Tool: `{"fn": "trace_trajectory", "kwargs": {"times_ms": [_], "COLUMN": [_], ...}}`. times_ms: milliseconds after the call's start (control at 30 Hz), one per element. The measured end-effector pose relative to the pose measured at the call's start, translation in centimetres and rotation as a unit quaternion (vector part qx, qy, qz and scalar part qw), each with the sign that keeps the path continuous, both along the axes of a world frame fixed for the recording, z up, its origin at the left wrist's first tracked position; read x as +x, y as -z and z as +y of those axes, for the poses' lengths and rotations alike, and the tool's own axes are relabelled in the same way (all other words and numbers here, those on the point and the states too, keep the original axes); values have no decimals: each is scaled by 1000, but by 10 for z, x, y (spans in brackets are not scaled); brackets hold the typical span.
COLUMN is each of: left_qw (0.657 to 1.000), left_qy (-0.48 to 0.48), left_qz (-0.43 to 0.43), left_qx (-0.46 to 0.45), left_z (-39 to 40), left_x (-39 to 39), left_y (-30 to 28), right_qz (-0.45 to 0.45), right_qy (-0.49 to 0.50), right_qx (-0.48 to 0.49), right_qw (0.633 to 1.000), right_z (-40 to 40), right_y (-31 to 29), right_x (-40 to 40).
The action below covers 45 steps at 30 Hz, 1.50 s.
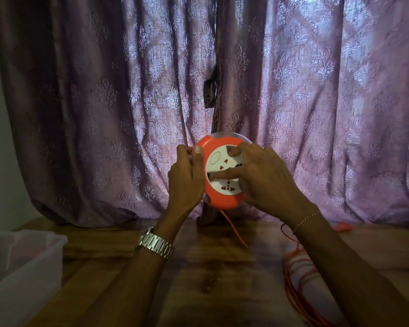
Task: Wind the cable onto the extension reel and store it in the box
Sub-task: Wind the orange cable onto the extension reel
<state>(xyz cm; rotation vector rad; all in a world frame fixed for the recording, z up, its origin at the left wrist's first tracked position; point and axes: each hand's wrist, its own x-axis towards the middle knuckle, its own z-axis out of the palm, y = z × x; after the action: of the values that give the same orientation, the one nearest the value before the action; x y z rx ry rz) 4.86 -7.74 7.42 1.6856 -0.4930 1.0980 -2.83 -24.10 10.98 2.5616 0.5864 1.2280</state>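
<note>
Glossy orange plastic reel (222,171), translucent plastic box (21,263), polished wood table (198,279), patterned woven-cloth curtain (104,90).

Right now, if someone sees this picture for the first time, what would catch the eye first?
The bright orange reel with white sockets, held up at the centre by the left hand and right hand before a purple curtain. Next, the loose orange cable piled on the wooden table at lower right. A clear plastic box sits at lower left.

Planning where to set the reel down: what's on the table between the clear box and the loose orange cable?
In the head view, only bare wooden table lies between the clear box and the loose orange cable, crossed above by the person's forearms.
</note>
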Motion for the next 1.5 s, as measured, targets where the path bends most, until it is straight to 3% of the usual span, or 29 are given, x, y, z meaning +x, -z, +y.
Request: {"fn": "trace_trajectory", "kwargs": {"times_ms": [233, 467, 567, 633, 700, 800, 1133, 1500], "left_qw": [1000, 1000, 1000, 1000, 1000, 1000, 1000, 1000], "left_qy": [-1, -5, -8, -15, -13, -4, 5, -4], "left_qz": [5, -3, -4, -5, -2, 0, -1, -9], "left_qx": [-9, -3, -10, -12, -9, -15, -11, -13], "left_z": [-1, 0, 0, 0, 0, 1, 2, 0], "left_x": [1, 3, 3, 4, 5, 5, 2, 0], "left_y": [0, 2, 1, 1, 1, 1, -3, -2], "right_qz": [-88, -122, -129, -72, 6, 37, -9, -111], "right_qy": [-13, -12, -94, -134, -106, -75, -9, 11], "right_qx": [123, 95, 81, 40, -1, -13, -13, 118], "right_qw": [988, 988, 984, 988, 994, 996, 1000, 987], "right_z": [1, 1, -3, -7, -6, -3, 2, 4], "right_y": [6, 2, -4, -7, -6, -5, -2, 9], "right_x": [6, 1, -2, -1, -2, -4, -2, 8]}}
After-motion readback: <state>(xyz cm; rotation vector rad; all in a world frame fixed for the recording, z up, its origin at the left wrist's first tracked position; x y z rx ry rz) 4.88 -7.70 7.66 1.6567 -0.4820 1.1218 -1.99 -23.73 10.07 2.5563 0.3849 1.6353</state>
